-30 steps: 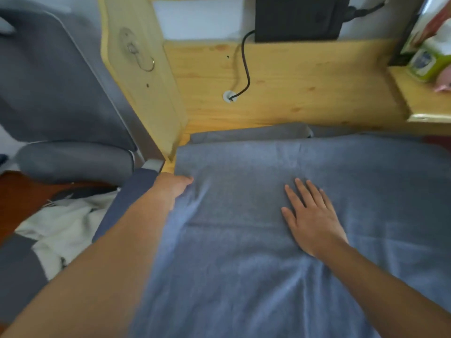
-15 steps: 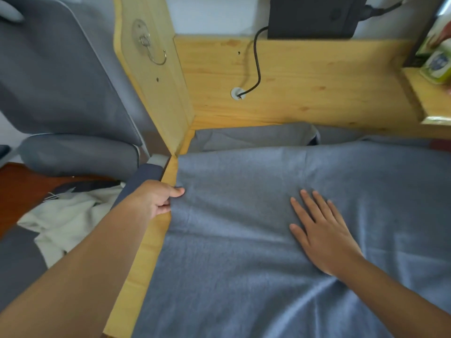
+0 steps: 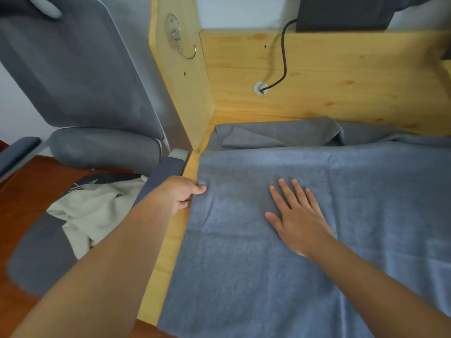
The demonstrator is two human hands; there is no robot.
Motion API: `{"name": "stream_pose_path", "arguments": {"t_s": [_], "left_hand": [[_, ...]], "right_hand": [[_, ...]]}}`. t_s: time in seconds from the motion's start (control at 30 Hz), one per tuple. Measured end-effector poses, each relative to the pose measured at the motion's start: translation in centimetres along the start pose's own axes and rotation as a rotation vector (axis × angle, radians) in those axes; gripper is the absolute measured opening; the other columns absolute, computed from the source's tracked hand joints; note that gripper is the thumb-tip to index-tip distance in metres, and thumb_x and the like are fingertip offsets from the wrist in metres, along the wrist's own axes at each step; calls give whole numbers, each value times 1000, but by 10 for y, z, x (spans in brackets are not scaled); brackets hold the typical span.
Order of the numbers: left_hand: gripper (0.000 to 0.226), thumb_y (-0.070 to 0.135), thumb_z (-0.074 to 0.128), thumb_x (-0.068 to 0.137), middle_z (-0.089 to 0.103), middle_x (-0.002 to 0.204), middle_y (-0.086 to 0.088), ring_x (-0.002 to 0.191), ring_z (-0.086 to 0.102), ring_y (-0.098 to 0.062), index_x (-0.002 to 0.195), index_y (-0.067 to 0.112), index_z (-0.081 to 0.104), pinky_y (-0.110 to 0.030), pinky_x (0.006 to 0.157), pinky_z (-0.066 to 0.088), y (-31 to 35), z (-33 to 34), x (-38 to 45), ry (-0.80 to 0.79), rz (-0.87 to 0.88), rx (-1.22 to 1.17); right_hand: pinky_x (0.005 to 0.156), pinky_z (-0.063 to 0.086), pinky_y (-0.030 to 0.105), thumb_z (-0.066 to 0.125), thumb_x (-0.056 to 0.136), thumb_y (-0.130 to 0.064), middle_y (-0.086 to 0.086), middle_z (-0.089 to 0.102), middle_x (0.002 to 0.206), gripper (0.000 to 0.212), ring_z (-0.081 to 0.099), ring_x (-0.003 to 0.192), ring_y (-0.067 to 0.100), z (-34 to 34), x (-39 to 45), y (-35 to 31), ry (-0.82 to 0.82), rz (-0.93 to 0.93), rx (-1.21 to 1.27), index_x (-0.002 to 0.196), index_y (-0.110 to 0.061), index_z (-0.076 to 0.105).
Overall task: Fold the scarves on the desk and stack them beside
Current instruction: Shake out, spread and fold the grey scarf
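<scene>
Blue-grey woollen cloth covers most of the desk point(image 3: 168, 259): one large scarf point(image 3: 280, 276) spread flat across the pale pine top, its left edge lying just inside the desk's left edge. Behind it, against the back panel, lies a second grey scarf point(image 3: 275, 137), rumpled and partly folded over itself. That makes two scarves.

The left hand point(image 3: 179, 195) pinches the left edge of the spread scarf between thumb and curled fingers. The right hand point(image 3: 296, 215) lies palm down on the cloth, fingers straight and slightly spread, pressing it flat.

No writing or label is readable anywhere. One metal hook point(image 3: 181, 45) hangs on the wooden side panel; one black cable point(image 3: 283, 59) runs down into a round hole in the back panel. To the left stands a grey office chair point(image 3: 80, 76) with a cream garment point(image 3: 95, 215) heaped on its seat, above a reddish wooden floor point(image 3: 14, 228).
</scene>
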State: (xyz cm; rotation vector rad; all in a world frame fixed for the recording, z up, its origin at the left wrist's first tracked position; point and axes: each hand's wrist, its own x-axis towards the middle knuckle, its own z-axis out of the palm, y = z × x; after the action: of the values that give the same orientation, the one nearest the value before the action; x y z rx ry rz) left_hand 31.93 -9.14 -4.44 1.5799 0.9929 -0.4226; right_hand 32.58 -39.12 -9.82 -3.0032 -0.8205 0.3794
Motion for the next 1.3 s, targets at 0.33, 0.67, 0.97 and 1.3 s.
{"name": "stream_pose_path", "arguments": {"t_s": [0.33,0.67,0.97,1.3], "left_hand": [[13,10,77,91,74,106,-8,94,71,-20,97,9,65,-28,69,55,-11,-1,5,59,64,-64],[17,26,73,95,78,91,-9,89,74,-27,88,10,73,-42,89,58,-24,-4,2,36,227,48],[16,16,80,88,69,65,6,71,66,-14,90,15,65,-26,70,53,-40,-22,-23,-201,33,234],[30,19,86,81,67,69,-10,66,66,-27,69,11,60,-38,67,55,-44,-12,-36,52,129,220]], "right_hand": [[125,-9,48,-10,83,-72,-3,-17,168,89,-21,153,24,-13,6,-6,-74,87,59,161,-29,-7],[125,1,51,18,104,-58,6,-7,170,72,-19,154,27,9,-4,-152,83,-329,148,162,-19,1],[114,24,20,51,98,-33,-9,29,152,46,32,141,10,1,-8,-130,368,105,828,140,-16,47],[114,22,12,59,95,-19,-9,41,145,39,33,138,6,-9,-6,-132,439,44,850,133,-14,56]]}}
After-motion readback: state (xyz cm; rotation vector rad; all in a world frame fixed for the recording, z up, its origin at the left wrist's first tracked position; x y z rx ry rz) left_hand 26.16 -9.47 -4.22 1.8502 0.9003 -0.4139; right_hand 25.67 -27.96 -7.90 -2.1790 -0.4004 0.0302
